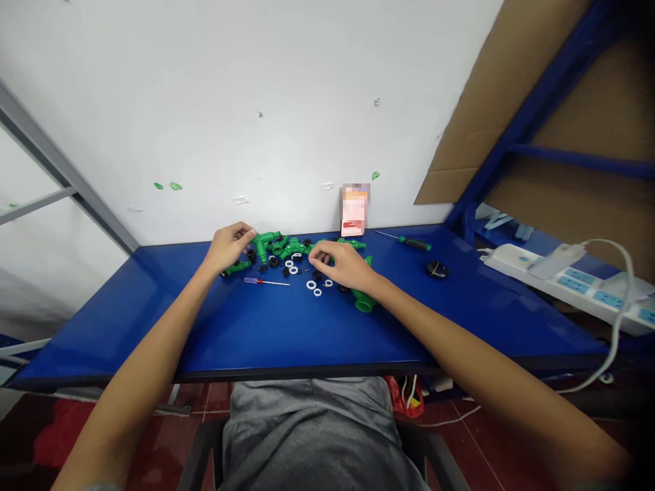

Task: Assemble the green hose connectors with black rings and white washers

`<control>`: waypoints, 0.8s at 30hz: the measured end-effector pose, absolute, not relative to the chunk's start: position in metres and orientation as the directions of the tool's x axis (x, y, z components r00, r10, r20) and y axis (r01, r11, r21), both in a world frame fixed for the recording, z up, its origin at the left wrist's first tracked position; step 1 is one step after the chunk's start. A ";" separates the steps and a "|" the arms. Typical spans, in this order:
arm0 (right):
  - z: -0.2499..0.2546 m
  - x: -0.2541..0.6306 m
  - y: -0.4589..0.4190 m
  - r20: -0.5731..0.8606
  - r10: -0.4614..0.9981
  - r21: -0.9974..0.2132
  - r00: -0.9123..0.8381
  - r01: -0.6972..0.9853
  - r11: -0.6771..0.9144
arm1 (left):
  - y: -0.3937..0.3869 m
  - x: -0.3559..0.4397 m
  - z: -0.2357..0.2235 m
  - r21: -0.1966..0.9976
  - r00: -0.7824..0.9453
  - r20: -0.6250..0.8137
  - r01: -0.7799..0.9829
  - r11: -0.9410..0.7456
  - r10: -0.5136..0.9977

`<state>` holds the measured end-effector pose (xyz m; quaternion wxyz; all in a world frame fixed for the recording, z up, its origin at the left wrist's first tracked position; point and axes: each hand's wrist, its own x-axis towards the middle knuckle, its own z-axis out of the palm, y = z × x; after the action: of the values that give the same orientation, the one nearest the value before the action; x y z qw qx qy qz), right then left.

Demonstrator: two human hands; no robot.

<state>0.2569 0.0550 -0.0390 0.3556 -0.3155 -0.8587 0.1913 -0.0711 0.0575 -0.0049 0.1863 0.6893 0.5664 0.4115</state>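
My left hand (228,247) hovers at the left of a heap of green plastic pipe fittings (271,243), its curled fingertips right by a green elbow and nothing visible in its grip. My right hand (340,266) lies palm down over the right part of the heap, and whatever is under the fingers is hidden. Black rubber rings (273,262) and white washers (311,284) are scattered among the fittings. A thick green fitting (364,301) sticks out below my right palm. A red-handled screwdriver (254,280) lies below my left hand.
A green-handled screwdriver (414,243) and a round black part (437,269) lie on the blue table (102,320) to the right. A blurred card (353,211) leans on the white wall behind. A white power strip (557,278) with a cable sits at the right, beyond the table.
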 end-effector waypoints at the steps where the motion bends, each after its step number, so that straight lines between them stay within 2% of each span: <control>1: -0.040 0.257 0.056 0.482 0.676 -0.553 -0.557 0.406 0.728 | 0.058 -0.074 -0.004 0.692 0.011 0.358 0.668 -0.274 0.934; 4: -0.041 0.257 0.056 0.463 0.683 -0.556 -0.565 0.415 0.721 | 0.059 -0.080 -0.003 0.632 0.000 0.379 0.731 -0.259 0.925; 8: -0.039 0.258 0.056 0.456 0.688 -0.556 -0.565 0.423 0.716 | 0.063 -0.093 -0.001 0.618 -0.059 0.406 0.753 -0.226 0.912; 12: -0.038 0.258 0.055 0.452 0.691 -0.553 -0.563 0.431 0.713 | 0.072 -0.118 -0.002 0.700 -0.200 0.356 0.705 -0.118 0.913; 15: -0.038 0.258 0.055 0.444 0.694 -0.555 -0.567 0.434 0.709 | 0.079 -0.137 -0.006 0.781 -0.250 0.248 0.624 -0.040 0.936; 20: -0.039 0.257 0.056 0.432 0.696 -0.562 -0.574 0.433 0.705 | 0.083 -0.150 -0.015 0.811 -0.120 0.088 0.586 -0.001 0.989; 24: -0.037 0.257 0.055 0.423 0.699 -0.564 -0.577 0.437 0.701 | 0.082 -0.157 -0.015 0.808 -0.042 0.025 0.589 0.004 0.999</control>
<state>0.2569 0.0548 -0.0370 0.3220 -0.3286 -0.8642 0.2037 -0.1568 0.0817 -0.0147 0.3057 0.6209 0.6392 0.3352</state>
